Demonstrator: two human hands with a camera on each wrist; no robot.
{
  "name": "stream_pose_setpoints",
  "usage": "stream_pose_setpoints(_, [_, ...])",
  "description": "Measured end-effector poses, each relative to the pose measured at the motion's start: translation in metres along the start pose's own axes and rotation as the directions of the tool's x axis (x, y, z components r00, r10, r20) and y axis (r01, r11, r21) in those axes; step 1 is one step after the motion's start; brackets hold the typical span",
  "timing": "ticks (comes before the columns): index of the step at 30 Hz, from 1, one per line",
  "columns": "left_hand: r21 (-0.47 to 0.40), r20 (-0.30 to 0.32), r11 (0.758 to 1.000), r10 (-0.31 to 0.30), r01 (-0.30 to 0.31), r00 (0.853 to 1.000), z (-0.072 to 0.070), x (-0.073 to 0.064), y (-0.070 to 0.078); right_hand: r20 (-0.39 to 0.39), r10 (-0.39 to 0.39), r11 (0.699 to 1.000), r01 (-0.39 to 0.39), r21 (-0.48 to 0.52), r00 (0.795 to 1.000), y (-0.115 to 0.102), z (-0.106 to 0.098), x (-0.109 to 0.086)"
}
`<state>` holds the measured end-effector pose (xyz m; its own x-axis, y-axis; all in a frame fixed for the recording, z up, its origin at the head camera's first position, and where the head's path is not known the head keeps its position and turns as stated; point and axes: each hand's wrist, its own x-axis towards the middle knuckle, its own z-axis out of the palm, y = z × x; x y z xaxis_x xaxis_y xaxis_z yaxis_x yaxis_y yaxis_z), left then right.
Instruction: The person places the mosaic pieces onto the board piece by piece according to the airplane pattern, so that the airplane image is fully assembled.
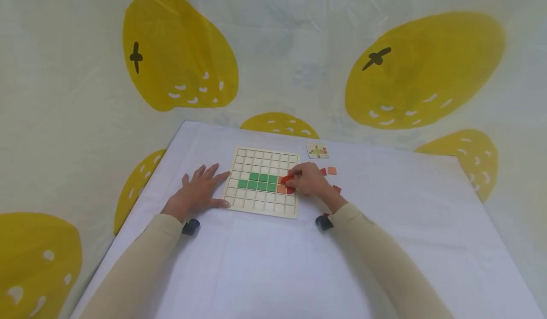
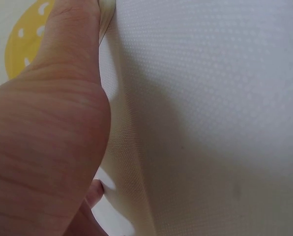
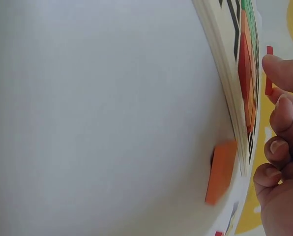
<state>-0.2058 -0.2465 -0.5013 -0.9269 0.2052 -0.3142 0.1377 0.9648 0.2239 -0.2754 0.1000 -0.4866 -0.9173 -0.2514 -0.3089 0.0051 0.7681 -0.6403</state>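
A wooden grid board (image 1: pixel 260 206) lies on the white table. Several green tiles (image 1: pixel 262 185) form two rows across its middle, with an orange tile (image 1: pixel 281 189) and red ones at their right end. Between thumb and index finger, my right hand (image 1: pixel 311 180) pinches a thin red tile (image 3: pixel 269 73), held just above the board in the right wrist view; its other fingers are curled. My left hand (image 1: pixel 198 191) is spread, its thumb and index fingertips at the board's left edge. The right hand hides part of the board's right side.
A small pattern card (image 1: pixel 317 151) lies behind the board to the right. Loose tiles, including an orange one (image 1: pixel 332 171) and a red one (image 1: pixel 336 189), are scattered right of the board. A hanging cloth with yellow fruit prints (image 1: pixel 179 53) stands behind the table.
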Motion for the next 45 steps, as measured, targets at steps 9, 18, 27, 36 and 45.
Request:
stream_pose_setpoints(9, [-0.006,-0.008,1.000,0.004,-0.004,1.000,0.001,0.000,0.001,-0.007,-0.089,0.996,0.089,0.002,0.996,-0.008,0.014,0.002])
stream_pose_setpoints(18, [-0.007,-0.011,1.000,0.001,-0.001,1.000,0.000,-0.001,-0.001,-0.026,-0.177,0.984,0.177,-0.012,0.984,-0.021,0.027,0.009])
stream_pose_setpoints(27, [-0.005,0.000,1.000,-0.008,0.008,1.000,-0.002,-0.001,0.002,-0.026,-0.242,0.969,0.241,-0.050,0.970,-0.037,0.036,0.015])
stream_pose_setpoints(36, [0.002,0.000,1.000,-0.006,0.006,1.000,0.001,0.002,0.000,-0.030,-0.307,0.951,0.305,-0.058,0.951,-0.047,0.047,0.022])
stream_pose_setpoints(45, [0.007,0.004,1.000,0.003,-0.003,1.000,0.000,0.001,0.000,-0.021,-0.315,0.947,0.313,-0.068,0.949,-0.059,0.054,0.026])
